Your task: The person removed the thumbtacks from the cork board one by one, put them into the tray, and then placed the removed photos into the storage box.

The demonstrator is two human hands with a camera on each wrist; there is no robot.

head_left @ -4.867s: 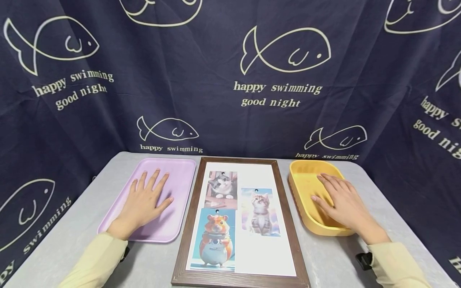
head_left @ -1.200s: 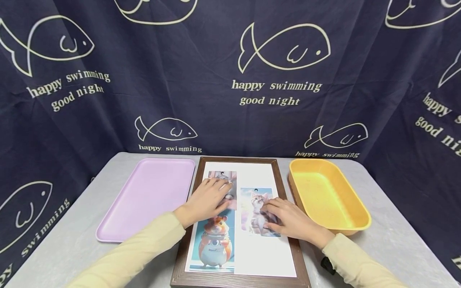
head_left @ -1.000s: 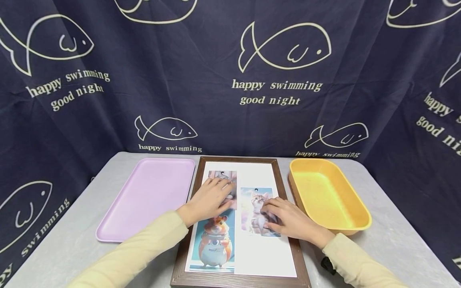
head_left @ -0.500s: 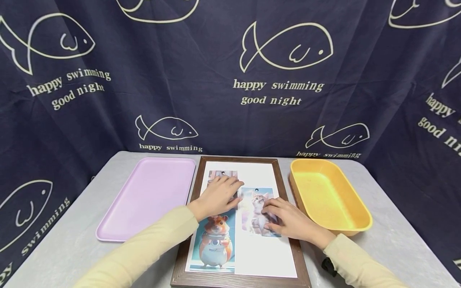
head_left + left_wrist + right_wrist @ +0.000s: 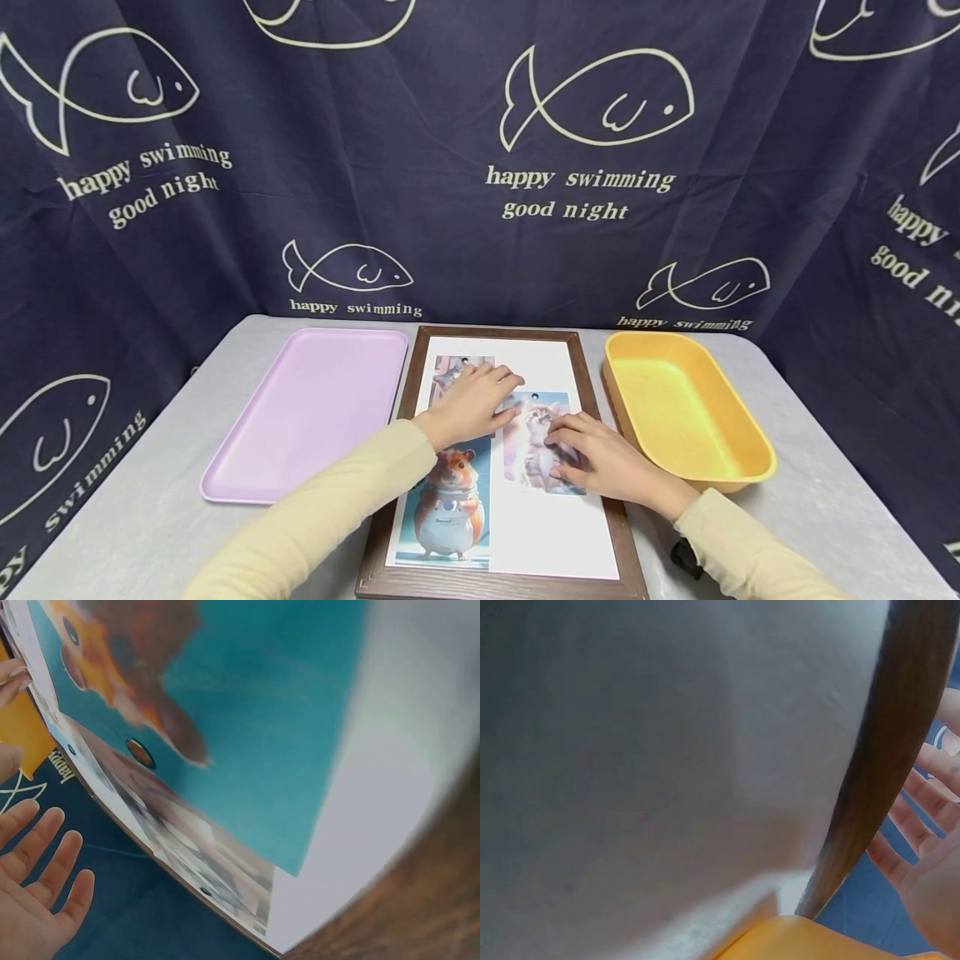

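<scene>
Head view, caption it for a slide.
Left hand and right hand over animal pictures in a brown frame, between a purple tray and yellow basin.

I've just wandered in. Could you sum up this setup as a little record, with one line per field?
Surface: grey table
Centre: white board in a brown frame
Pictures: hamster, cat, kitten
Left hand: fingers extended, partly covering the cat picture in the head view
Right hand: partly covering the kitten picture in that view
Held: nothing visible
Left of frame: purple tray
Right of frame: yellow tub
Backdrop: navy cloth with fish drawings and lettering
</scene>
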